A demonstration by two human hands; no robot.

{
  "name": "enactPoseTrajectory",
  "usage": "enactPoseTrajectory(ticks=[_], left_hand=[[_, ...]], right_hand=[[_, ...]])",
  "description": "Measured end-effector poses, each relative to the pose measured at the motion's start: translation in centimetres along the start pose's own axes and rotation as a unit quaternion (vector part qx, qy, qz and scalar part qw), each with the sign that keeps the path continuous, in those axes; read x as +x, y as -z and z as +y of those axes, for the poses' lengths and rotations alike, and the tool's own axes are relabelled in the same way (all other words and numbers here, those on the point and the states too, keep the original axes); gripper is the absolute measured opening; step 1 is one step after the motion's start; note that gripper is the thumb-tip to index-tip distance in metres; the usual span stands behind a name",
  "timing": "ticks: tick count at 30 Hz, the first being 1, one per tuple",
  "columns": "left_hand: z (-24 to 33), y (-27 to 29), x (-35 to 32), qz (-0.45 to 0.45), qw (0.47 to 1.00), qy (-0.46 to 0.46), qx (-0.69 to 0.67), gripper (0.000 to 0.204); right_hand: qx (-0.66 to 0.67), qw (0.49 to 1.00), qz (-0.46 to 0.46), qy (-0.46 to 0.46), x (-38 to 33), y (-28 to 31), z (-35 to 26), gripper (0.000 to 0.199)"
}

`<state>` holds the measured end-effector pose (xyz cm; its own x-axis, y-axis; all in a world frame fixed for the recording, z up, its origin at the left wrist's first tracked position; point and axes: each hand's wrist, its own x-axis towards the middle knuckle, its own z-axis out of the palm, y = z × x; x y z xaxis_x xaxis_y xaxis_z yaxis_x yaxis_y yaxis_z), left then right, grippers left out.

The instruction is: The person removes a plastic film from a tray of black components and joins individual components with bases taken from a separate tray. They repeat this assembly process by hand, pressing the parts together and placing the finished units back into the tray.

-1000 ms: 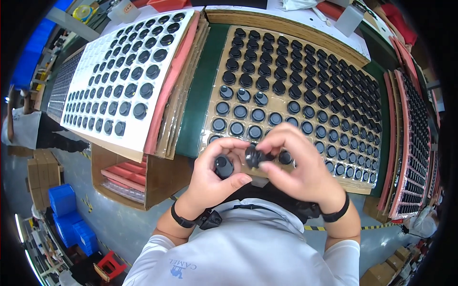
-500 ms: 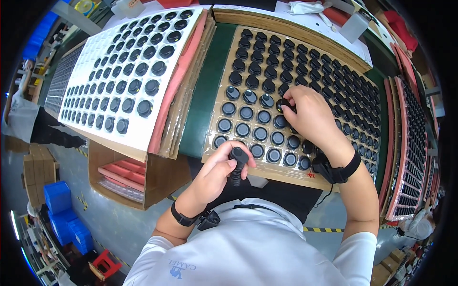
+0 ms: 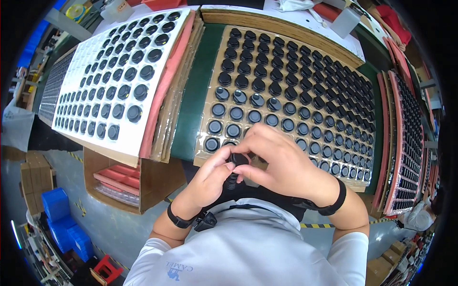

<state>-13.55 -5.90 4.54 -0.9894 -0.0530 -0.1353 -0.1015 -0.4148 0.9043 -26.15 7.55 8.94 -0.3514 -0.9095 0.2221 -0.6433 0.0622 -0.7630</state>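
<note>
Okay, head view, the only one: we see both bare hands together just below the middle of the frame, near the lower edge of a big brown-backed clear tray [image 3: 201,151]. Our left hand [image 3: 206,180] is curled around a black part [image 3: 240,160], thumb across it; a ribbed black end [image 3: 232,181] pokes out below the fingers. Our right hand [image 3: 281,164] comes in from the right, thumb and forefinger arched around that part's upper end; we can't tell how firmly they pinch, since the fingers cover the contact.

Tray fills the centre to upper right: taller black caps [image 3: 275,75] up top, four glossy-topped pieces [image 3: 257,99] in a short line at left, ring-topped pieces [image 3: 236,113] lower down. It lies on a green surface [image 3: 187,126].

Upper left, we mark a white tray [image 3: 125,142], partly filled with black pieces, over a pink sheet [image 3: 162,107]. Below that, a cardboard box [image 3: 128,203] holds red trays [image 3: 117,174]. Lower left: blue bins [image 3: 57,205], red stool [image 3: 110,269]. Right edge: another loaded tray [image 3: 405,143], tilted steeply.
</note>
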Motion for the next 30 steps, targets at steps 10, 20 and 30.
enactPoseTrajectory(ticks=[10,20,30], left_hand=[[-0.1,1.0,-0.1,-0.038,0.999,-0.001,-0.019,0.025],[0.1,0.4,-0.4,0.049,0.973,-0.151,0.166,0.018],[1.3,-1.6,-0.4,0.100,0.940,-0.210,0.249,0.031]], right_hand=[[-0.052,0.994,0.040,-0.083,-0.8,3.6,3.2,0.025],[-0.390,0.913,0.091,-0.077,-1.0,4.7,6.8,0.020],[0.112,0.987,0.063,-0.097,-3.2,1.6,-0.6,0.022]])
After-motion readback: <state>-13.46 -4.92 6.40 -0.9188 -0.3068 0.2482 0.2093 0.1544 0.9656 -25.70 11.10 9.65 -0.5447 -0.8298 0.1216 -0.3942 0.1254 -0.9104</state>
